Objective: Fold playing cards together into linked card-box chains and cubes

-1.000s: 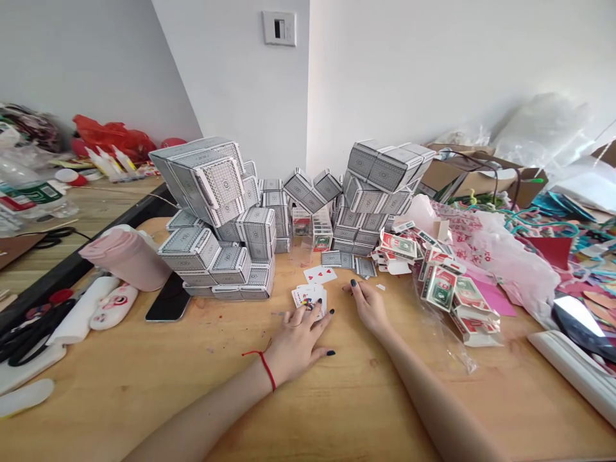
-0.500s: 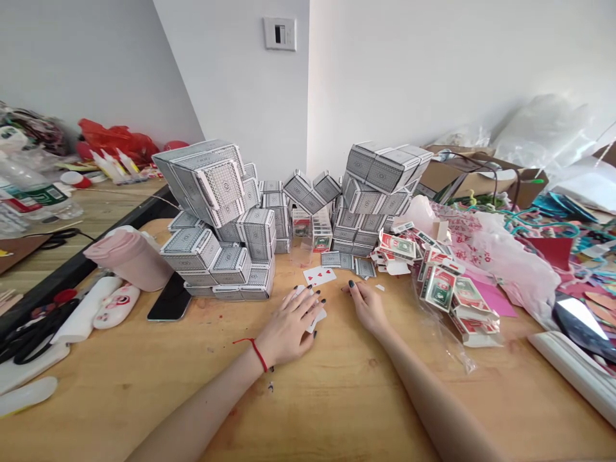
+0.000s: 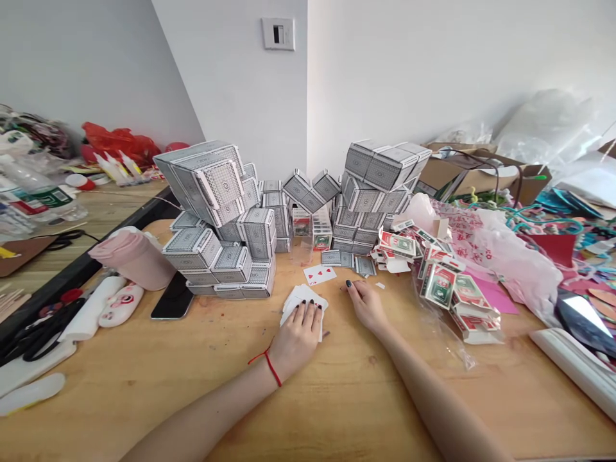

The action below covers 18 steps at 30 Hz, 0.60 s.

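My left hand [image 3: 298,330] lies over a small heap of playing cards [image 3: 302,298] on the wooden table [image 3: 192,359], fingers stretched flat on them. A red string is tied round that wrist. My right hand [image 3: 366,305] rests on the table just to the right, fingers loosely curled with fingertips on the wood, holding nothing that I can see. A single card with red hearts [image 3: 319,274] lies face up just beyond both hands. Grey patterned card boxes are stacked to the left [image 3: 216,218] and right [image 3: 380,186] behind it.
Red-and-green card boxes [image 3: 443,282] spill from a plastic bag at right. A pink cup [image 3: 135,256], a black phone [image 3: 172,300] and white cases lie at left. Craft clutter and cardboard boxes [image 3: 476,170] fill the far right.
My left hand slid forward and flattened over the card heap, covering the face-up cards. The right hand has barely moved.
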Motion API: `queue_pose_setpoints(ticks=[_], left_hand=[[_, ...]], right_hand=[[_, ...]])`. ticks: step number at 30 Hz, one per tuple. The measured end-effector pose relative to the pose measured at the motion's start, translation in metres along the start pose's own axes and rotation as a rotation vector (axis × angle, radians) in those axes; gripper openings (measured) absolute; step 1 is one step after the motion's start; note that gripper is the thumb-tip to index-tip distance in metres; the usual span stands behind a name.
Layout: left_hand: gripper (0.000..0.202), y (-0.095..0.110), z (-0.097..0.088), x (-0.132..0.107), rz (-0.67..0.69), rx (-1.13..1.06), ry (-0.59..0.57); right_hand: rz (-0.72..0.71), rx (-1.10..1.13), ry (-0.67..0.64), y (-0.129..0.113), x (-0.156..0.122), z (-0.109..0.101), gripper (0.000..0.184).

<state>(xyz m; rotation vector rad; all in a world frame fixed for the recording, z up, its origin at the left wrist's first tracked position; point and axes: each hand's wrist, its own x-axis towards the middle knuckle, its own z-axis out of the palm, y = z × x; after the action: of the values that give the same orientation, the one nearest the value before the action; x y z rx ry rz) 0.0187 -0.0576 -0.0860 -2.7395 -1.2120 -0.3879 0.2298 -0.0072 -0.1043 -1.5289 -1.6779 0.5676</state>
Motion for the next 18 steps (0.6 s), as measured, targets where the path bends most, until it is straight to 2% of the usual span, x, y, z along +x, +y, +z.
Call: queue_pose_setpoints(ticks=[3, 9, 14, 18], left_hand=[[0.072, 0.004, -0.008, -0.003, -0.066, -0.114, -0.031], [0.056, -0.011, -0.018, 0.002, -0.176, -0.141, 0.007], [0.049, -0.031, -0.012, 0.024, -0.034, -0.217, -0.032], [0.046, -0.040, -0.010, 0.045, 0.068, -0.237, -0.090]], right_hand=[[-0.006, 0.000, -0.006, 0.000, 0.000, 0.000, 0.045], [-0.053, -0.025, 0.008, -0.003, -0.002, 0.002, 0.036], [-0.073, -0.017, -0.003, -0.004, -0.002, 0.003, 0.034], [-0.053, -0.017, 0.019, -0.003, -0.002, 0.002, 0.035]])
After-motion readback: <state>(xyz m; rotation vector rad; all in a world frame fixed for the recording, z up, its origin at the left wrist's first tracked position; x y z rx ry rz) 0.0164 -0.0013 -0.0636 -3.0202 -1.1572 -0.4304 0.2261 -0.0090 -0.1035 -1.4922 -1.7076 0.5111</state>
